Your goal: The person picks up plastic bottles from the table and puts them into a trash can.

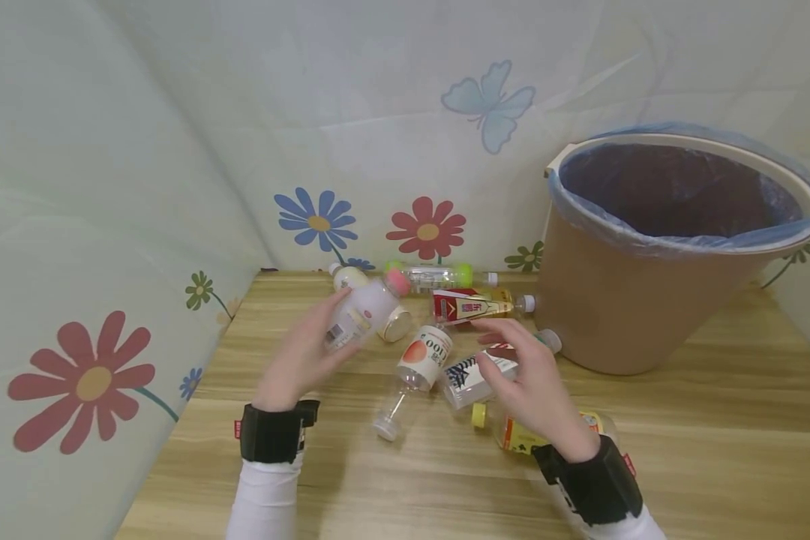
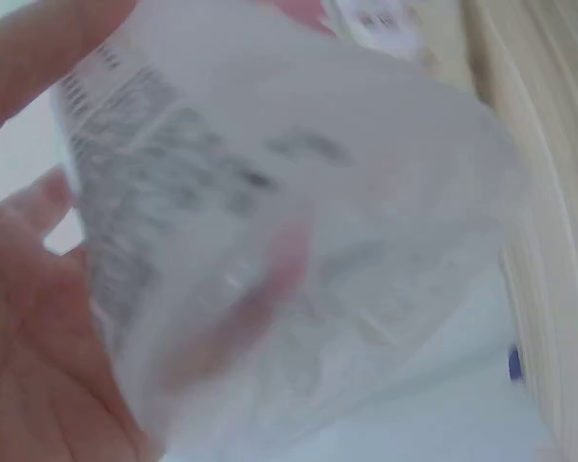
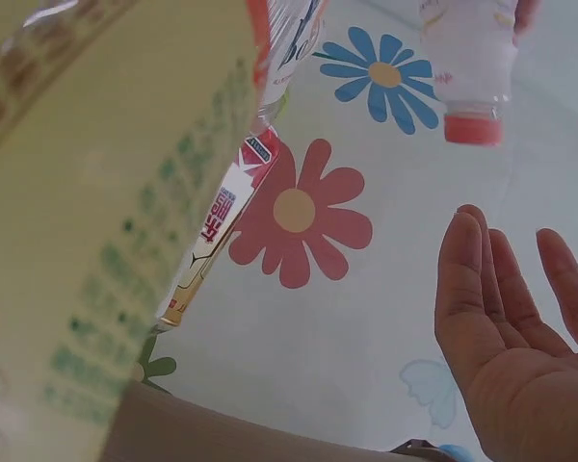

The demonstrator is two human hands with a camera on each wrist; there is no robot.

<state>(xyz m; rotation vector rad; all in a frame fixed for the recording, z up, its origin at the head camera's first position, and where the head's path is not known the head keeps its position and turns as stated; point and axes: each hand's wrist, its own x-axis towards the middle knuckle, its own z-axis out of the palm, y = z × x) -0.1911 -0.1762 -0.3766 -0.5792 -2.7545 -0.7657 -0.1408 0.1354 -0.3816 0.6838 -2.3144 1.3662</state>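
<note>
My left hand (image 1: 300, 356) grips a plastic bottle (image 1: 361, 313) with a pink cap and a whitish label, holding it tilted above the table. In the left wrist view the bottle's base and printed label (image 2: 154, 164) fill much of the picture. My right hand (image 1: 529, 386) hovers over several lying bottles with its fingers spread a little and nothing held. Below it are a clear bottle with a black-and-white label (image 1: 464, 380) and a yellow-capped bottle (image 1: 516, 435). Between the hands lies a clear bottle with a peach on its label (image 1: 425, 356).
A brown bin (image 1: 607, 307) lined with a blue bag stands at the right. Farther back lie a red-and-gold labelled bottle (image 1: 469, 306), a clear bottle with green ends (image 1: 439, 277) and a white-capped bottle (image 1: 349, 277). A flower-printed curtain (image 1: 378, 135) borders the wooden table (image 1: 405, 495).
</note>
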